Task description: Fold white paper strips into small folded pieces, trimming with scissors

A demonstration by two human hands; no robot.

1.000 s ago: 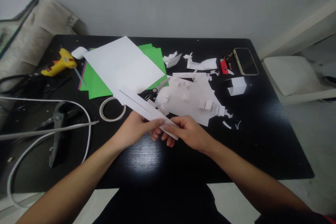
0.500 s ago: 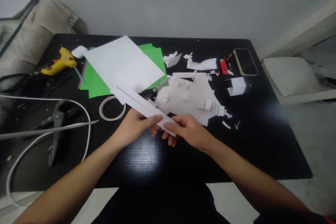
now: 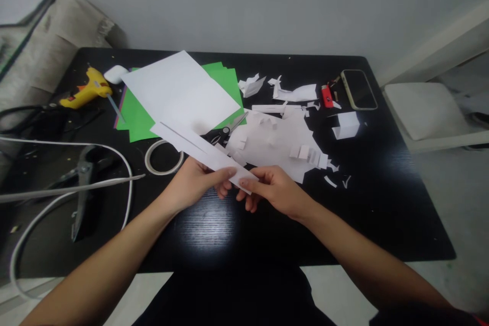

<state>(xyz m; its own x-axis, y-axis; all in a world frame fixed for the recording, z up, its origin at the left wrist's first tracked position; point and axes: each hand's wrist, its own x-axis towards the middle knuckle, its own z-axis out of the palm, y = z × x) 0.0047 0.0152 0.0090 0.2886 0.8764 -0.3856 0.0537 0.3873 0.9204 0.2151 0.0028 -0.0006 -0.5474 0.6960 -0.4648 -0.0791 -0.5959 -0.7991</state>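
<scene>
A long folded strip of white paper (image 3: 191, 146) slants across the middle of the head view, held above the black table. My left hand (image 3: 198, 177) pinches it near its middle, thumb on top and fingers beneath. At its near right end, my right hand (image 3: 273, 187) grips it the same way. A dark slit runs along the strip's far part. Just beyond lie black-handled scissors (image 3: 221, 135), partly covered by the strip. A roll of tape (image 3: 150, 158) rests left of my left hand.
A white sheet (image 3: 179, 91) lies on green sheets (image 3: 233, 86). White cut-out paper (image 3: 275, 137) and scraps are spread to the right, near a red lighter (image 3: 326, 96) and a phone (image 3: 359, 90). At left are a yellow glue gun (image 3: 89, 89), pliers-like tool (image 3: 82, 191) and white cable (image 3: 129, 178).
The paper strip has shifted slightly to the left, its far end swinging left and its near end drawn a little further into my right hand. Both hands keep their grip.
</scene>
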